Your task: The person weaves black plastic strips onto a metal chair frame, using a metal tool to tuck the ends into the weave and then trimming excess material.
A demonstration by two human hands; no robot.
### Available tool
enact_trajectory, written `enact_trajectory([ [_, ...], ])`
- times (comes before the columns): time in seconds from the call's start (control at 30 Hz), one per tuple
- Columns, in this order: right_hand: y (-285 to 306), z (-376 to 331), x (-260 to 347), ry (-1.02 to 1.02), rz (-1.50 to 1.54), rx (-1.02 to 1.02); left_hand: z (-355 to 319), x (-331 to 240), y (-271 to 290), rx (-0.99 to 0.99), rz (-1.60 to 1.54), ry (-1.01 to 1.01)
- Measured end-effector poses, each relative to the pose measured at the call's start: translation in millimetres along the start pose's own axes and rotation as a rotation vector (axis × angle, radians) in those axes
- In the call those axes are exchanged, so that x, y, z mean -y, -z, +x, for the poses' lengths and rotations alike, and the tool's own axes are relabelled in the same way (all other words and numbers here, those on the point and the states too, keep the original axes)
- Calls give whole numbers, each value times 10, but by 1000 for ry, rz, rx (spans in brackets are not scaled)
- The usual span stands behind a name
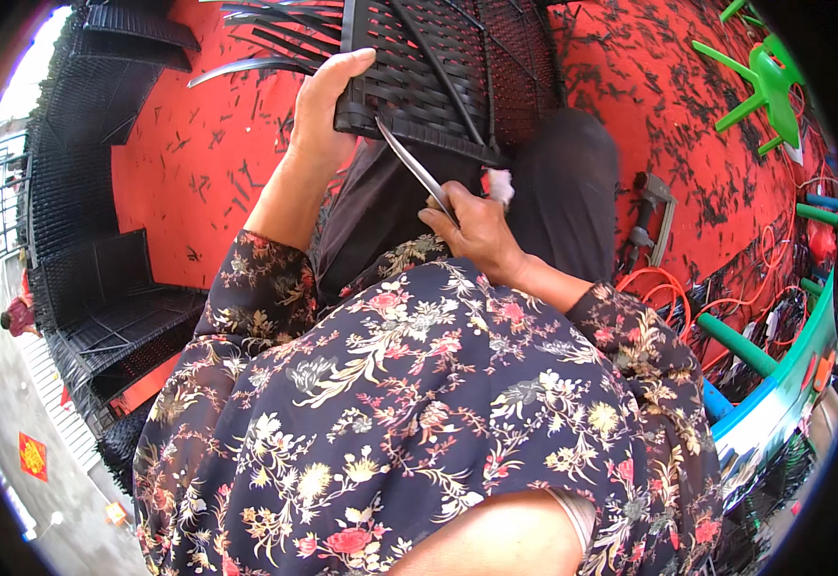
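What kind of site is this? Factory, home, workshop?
Likely a wicker-furniture weaving workshop. The left hand grips a half-woven black panel, the right hand holds a metal blade, stacked black woven pieces stand at left, and strip offcuts litter the red floor.

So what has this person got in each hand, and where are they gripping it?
The left hand grips the black woven panel at its lower left corner. The right hand holds a thin metal blade tool by its handle end, with the tip against the weave.
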State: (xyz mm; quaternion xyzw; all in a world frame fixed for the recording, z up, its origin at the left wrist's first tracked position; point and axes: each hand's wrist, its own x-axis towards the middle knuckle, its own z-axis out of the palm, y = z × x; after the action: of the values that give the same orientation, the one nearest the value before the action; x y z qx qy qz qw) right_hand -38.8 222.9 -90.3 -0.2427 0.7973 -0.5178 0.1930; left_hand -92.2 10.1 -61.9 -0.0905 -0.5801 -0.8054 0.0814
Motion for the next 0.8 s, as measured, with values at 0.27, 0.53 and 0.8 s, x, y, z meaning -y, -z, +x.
enact_trajectory([
  [0.27,-49,252,-23,-128,76,-132,541,47,-229,-198,-105,282],
  [0.53,-282,598,544,-402,1178,-118,790,-7,-464,-127,97,390],
  [0.8,70,390,322,-344,1238,-355,760,-6,-408,-124,16,414],
])
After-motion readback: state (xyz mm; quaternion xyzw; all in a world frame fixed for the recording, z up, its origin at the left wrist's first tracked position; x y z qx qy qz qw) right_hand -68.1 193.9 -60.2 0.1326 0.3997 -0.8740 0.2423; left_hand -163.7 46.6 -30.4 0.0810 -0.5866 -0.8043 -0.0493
